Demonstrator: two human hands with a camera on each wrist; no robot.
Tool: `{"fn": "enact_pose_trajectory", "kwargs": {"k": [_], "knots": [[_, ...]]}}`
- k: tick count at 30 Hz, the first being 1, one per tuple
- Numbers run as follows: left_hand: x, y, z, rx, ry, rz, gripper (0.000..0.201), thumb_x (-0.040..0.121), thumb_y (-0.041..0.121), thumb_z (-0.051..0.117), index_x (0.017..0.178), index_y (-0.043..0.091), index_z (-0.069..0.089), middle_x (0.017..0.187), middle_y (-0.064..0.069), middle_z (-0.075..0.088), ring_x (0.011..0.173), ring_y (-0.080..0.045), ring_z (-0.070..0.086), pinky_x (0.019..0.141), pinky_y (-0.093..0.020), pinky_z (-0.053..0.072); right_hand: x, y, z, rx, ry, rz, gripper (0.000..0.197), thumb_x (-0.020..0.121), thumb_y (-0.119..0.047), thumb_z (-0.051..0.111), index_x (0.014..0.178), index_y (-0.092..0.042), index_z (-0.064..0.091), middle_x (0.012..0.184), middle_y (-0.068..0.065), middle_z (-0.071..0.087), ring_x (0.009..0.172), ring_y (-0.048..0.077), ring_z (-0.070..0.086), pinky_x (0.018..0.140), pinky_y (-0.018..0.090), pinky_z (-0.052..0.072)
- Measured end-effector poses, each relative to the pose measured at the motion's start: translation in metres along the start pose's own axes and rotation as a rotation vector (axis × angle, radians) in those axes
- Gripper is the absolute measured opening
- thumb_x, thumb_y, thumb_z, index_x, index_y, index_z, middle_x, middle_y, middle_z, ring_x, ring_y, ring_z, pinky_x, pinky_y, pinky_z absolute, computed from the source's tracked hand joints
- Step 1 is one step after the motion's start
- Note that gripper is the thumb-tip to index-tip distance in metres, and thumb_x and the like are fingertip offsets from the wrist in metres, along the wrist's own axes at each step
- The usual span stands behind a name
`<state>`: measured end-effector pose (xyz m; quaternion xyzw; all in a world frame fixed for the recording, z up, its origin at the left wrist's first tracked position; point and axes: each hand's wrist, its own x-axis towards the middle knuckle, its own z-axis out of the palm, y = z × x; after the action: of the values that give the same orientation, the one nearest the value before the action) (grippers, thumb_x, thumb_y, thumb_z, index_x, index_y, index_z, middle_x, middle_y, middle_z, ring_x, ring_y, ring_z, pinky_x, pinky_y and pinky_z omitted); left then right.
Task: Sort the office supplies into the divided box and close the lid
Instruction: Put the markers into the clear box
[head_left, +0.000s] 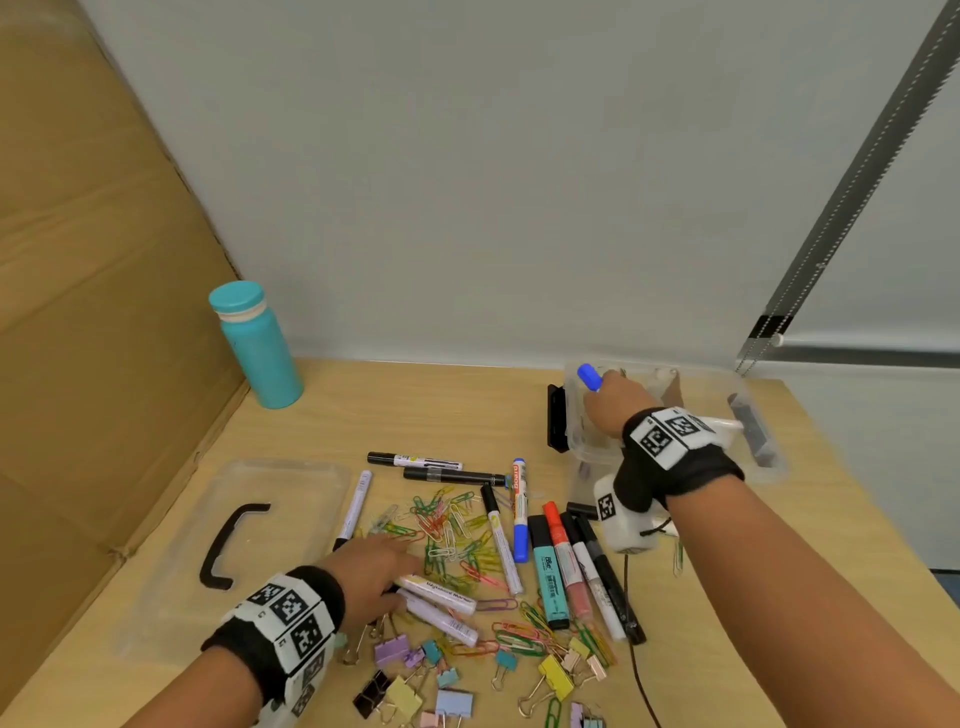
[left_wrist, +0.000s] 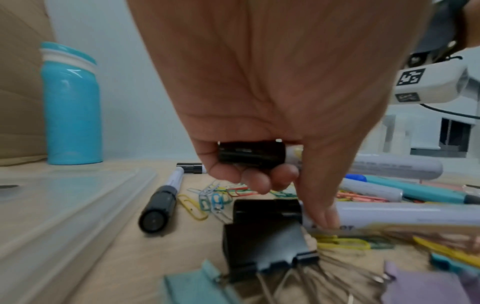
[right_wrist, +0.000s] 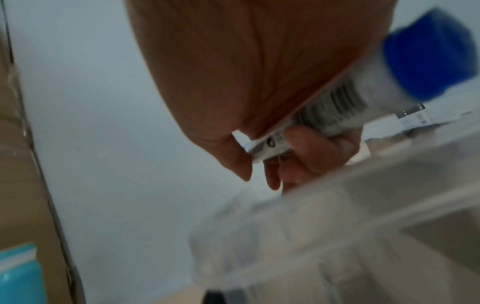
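My right hand (head_left: 609, 402) hovers over the clear divided box (head_left: 702, 372) at the back right and grips a white marker with a blue cap (head_left: 589, 376). In the right wrist view the fingers (right_wrist: 306, 148) curl round that marker's barrel (right_wrist: 335, 111) above the box wall (right_wrist: 363, 195). My left hand (head_left: 382, 569) is down among the loose supplies. Its fingers (left_wrist: 255, 181) curl round a white marker with a black cap (left_wrist: 250, 153), and the thumb touches a second white marker (left_wrist: 405, 215) lying on the table.
The clear lid (head_left: 291, 499) with a black handle lies at the left, beside a teal bottle (head_left: 257, 345) and a cardboard wall. Several markers (head_left: 569, 566), coloured paper clips (head_left: 452, 535) and binder clips (head_left: 405, 691) cover the table's middle and front. A black cable (head_left: 641, 670) runs forward.
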<state>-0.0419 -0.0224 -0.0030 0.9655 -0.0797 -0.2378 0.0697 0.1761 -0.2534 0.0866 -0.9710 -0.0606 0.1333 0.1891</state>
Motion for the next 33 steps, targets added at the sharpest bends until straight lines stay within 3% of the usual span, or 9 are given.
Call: {"fn": "enact_pose_trajectory", "kwargs": {"k": [5, 8, 11, 14, 18, 23, 28, 30, 33], "knots": [[-0.005, -0.006, 0.003, -0.141, 0.087, -0.028, 0.04, 0.096, 0.031, 0.046, 0.135, 0.027, 0.043, 0.125, 0.001, 0.048, 0.112, -0.015, 0.047, 0.094, -0.025, 0.036, -0.014, 0.019, -0.018, 0.241, 0.297, -0.224, 0.036, 0.097, -0.04, 0.041, 0.076, -0.013, 0.052, 0.094, 0.013, 0.053, 0.073, 0.025, 0.051, 0.071, 0.031, 0.037], [-0.003, -0.006, 0.001, -0.24, 0.151, -0.051, 0.037, 0.095, 0.031, 0.047, 0.132, 0.023, 0.046, 0.114, 0.005, 0.041, 0.106, -0.014, 0.045, 0.094, -0.025, 0.038, -0.029, 0.026, -0.023, 0.153, 0.371, -0.335, 0.036, 0.095, -0.045, 0.046, 0.076, -0.015, 0.052, 0.085, 0.005, 0.047, 0.067, 0.019, 0.048, 0.067, 0.029, 0.035], [0.001, -0.002, -0.003, -0.214, 0.194, -0.079, 0.03, 0.097, 0.033, 0.044, 0.123, 0.021, 0.049, 0.115, 0.005, 0.045, 0.107, -0.015, 0.041, 0.094, -0.029, 0.038, -0.029, 0.031, -0.016, 0.029, 0.291, -0.379, 0.03, 0.093, -0.04, 0.053, 0.072, -0.019, 0.049, 0.078, 0.0, 0.046, 0.063, 0.012, 0.045, 0.058, 0.023, 0.033], [0.005, 0.003, -0.007, -0.23, 0.222, -0.109, 0.027, 0.098, 0.036, 0.041, 0.121, 0.024, 0.048, 0.1, 0.008, 0.048, 0.1, -0.013, 0.037, 0.088, -0.029, 0.036, -0.019, 0.034, -0.003, -0.079, 0.194, -0.359, 0.01, 0.091, -0.021, 0.058, 0.096, -0.014, 0.063, 0.102, 0.005, 0.054, 0.083, 0.019, 0.056, 0.079, 0.029, 0.045], [0.003, 0.012, -0.012, -0.291, 0.226, -0.154, 0.03, 0.098, 0.034, 0.041, 0.126, 0.022, 0.044, 0.088, 0.007, 0.04, 0.088, -0.014, 0.037, 0.081, -0.027, 0.037, -0.009, 0.03, 0.008, -0.212, 0.044, -0.303, 0.029, 0.089, 0.0, 0.049, 0.112, -0.012, 0.061, 0.121, 0.01, 0.052, 0.101, 0.026, 0.057, 0.085, 0.031, 0.044], [0.001, 0.014, -0.009, -0.367, 0.215, -0.155, 0.025, 0.098, 0.032, 0.041, 0.12, 0.022, 0.047, 0.099, 0.0, 0.054, 0.089, -0.017, 0.05, 0.08, -0.03, 0.043, -0.007, 0.029, 0.011, -0.277, -0.07, -0.313, 0.05, 0.088, 0.008, 0.047, 0.129, -0.019, 0.055, 0.135, 0.007, 0.046, 0.117, 0.026, 0.054, 0.093, 0.029, 0.044], [0.001, 0.018, -0.005, -0.419, 0.206, -0.144, 0.004, 0.1, 0.029, 0.038, 0.103, 0.026, 0.038, 0.081, 0.007, 0.048, 0.062, -0.005, 0.043, 0.054, -0.015, 0.033, -0.024, 0.053, 0.002, -0.076, 0.228, -0.423, 0.038, 0.09, 0.002, 0.046, 0.119, -0.018, 0.06, 0.131, 0.002, 0.051, 0.111, 0.021, 0.056, 0.092, 0.031, 0.047], [0.001, 0.019, -0.006, -0.442, 0.216, -0.143, 0.007, 0.1, 0.029, 0.035, 0.105, 0.025, 0.039, 0.089, 0.003, 0.055, 0.062, -0.005, 0.045, 0.055, -0.015, 0.035, -0.033, 0.074, -0.001, -0.031, 0.416, -0.414, 0.03, 0.093, -0.009, 0.046, 0.117, -0.016, 0.061, 0.127, 0.004, 0.055, 0.112, 0.022, 0.053, 0.092, 0.032, 0.045], [0.002, 0.027, -0.013, -0.499, 0.277, -0.146, 0.012, 0.1, 0.029, 0.035, 0.106, 0.022, 0.043, 0.092, 0.001, 0.061, 0.071, -0.012, 0.054, 0.066, -0.026, 0.044, -0.038, 0.112, 0.001, -0.078, 0.566, -0.216, 0.036, 0.093, -0.025, 0.047, 0.125, -0.013, 0.056, 0.135, 0.009, 0.05, 0.124, 0.029, 0.044, 0.102, 0.043, 0.04]]}}
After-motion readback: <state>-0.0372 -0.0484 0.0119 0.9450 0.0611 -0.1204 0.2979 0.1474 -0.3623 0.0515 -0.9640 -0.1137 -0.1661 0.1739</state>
